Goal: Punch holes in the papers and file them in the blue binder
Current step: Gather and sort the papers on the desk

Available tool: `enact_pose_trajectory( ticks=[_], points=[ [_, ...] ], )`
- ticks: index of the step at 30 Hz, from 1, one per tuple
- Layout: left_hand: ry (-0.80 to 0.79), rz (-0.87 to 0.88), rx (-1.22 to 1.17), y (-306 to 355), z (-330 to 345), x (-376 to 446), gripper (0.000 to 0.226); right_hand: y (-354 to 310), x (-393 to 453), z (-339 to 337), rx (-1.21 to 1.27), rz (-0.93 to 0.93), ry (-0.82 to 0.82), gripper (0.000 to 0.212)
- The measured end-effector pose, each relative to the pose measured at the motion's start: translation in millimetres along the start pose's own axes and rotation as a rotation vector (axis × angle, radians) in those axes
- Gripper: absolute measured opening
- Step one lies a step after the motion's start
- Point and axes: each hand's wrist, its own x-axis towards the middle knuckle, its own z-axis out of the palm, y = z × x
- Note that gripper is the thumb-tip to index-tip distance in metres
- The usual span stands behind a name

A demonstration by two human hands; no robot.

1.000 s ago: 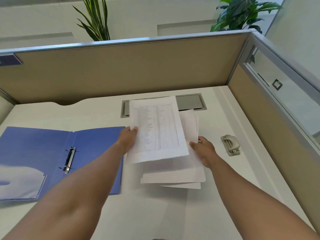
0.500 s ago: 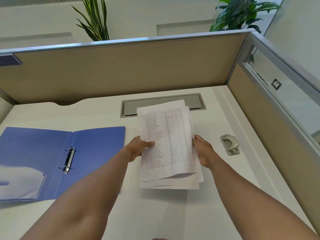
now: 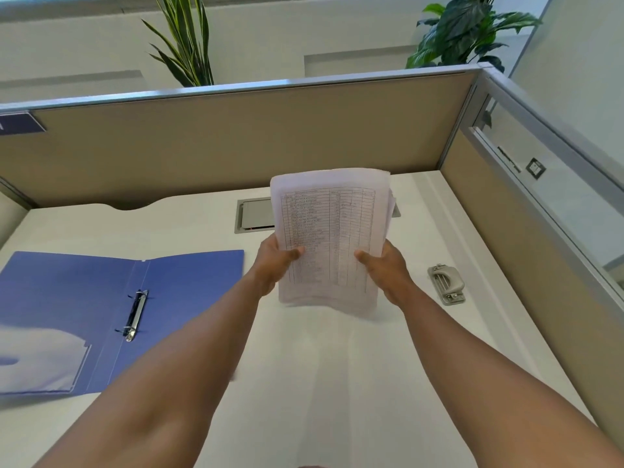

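Observation:
A stack of white papers (image 3: pixel 332 228) with a printed table on the top sheet is held upright above the middle of the desk. My left hand (image 3: pixel 275 265) grips its left edge and my right hand (image 3: pixel 385 268) grips its right edge, thumbs on the front. The blue binder (image 3: pixel 189 282) lies open and flat at the left, its metal ring mechanism (image 3: pixel 135 315) showing along the spine. A grey hole punch (image 3: pixel 445 283) sits on the desk to the right of my right hand.
The white desk (image 3: pixel 337 383) is enclosed by tan partition walls (image 3: pixel 236 140) at the back and right. A grey cable hatch (image 3: pixel 253 216) lies behind the papers. A clear pocket (image 3: pixel 44 359) lies on the binder's left flap. Two plants stand beyond the partition.
The loose sheets were gathered off the desk into one stack. Both hands lifted it and tilted it upright, with the sheets squared together.

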Motion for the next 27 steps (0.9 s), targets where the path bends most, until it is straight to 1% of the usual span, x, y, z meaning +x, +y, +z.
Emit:
enact_pose_trajectory(
  ticks=[3, 9, 13, 17, 27],
  points=[
    [0.027, 0.054, 0.017, 7, 0, 0, 0.037, -1, 1, 0, 0.01, -0.06, 0.04, 0.037],
    [0.028, 0.118, 0.03, 14, 1, -4, 0.035, 3, 0, -1, -0.008, -0.094, 0.113, 0.043],
    [0.028, 0.134, 0.034, 15, 2, -6, 0.034, 5, -6, -4, -0.064, -0.136, 0.12, 0.036],
    [0.026, 0.138, 0.081, 14, 2, -6, 0.035, 9, -8, -7, -0.108, -0.128, 0.131, 0.029],
    [0.025, 0.12, 0.078, 13, 0, -11, 0.035, 11, -10, -4, -0.216, -0.172, 0.135, 0.029]
  ],
)
